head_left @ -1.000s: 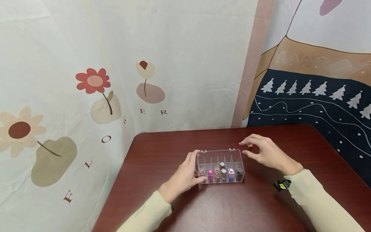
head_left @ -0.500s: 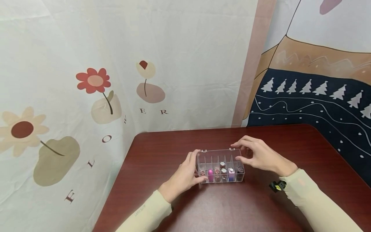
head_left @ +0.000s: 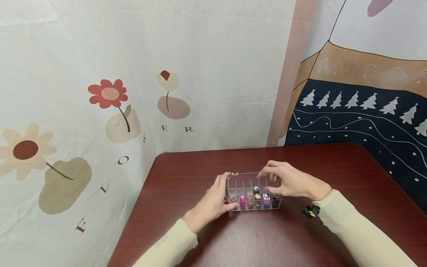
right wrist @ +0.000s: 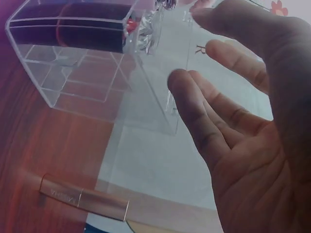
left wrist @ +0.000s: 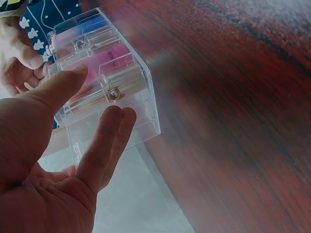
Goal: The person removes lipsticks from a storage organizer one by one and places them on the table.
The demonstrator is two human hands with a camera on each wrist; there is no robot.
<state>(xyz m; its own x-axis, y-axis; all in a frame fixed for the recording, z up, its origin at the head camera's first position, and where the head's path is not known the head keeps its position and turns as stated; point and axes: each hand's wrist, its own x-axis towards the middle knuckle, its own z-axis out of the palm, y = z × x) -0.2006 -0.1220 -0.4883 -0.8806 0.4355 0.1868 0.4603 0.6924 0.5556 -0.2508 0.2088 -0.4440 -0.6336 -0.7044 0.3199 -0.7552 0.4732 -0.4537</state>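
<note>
A clear plastic lipstick organizer (head_left: pixel 239 184) with divided compartments stands on the table. My left hand (head_left: pixel 212 195) holds its left end, thumb at the front and fingers along the side. In the organizer's front row are a bright pink lipstick (head_left: pixel 242 202), a purple-blue lipstick (head_left: pixel 266 200) and several others. Above the right part of the organizer is my right hand (head_left: pixel 288 180), its fingers loosely bent, thumb apart, nothing between them. A dark lipstick (right wrist: pixel 92 29) lies in an end compartment in the right wrist view, where the right fingertips are close by the top opening.
A rose-gold tube (right wrist: pixel 82 198) lies on the dark red wooden table (head_left: pixel 253 241) beyond the organizer in the right wrist view. A pale flower-printed cloth (head_left: pixel 217 74) hangs behind the table, and a navy tree-printed one (head_left: pixel 353 118) at the right.
My right hand has moved left, from beside the organizer's right end to over its right compartments. The left hand and the organizer have stayed in place.
</note>
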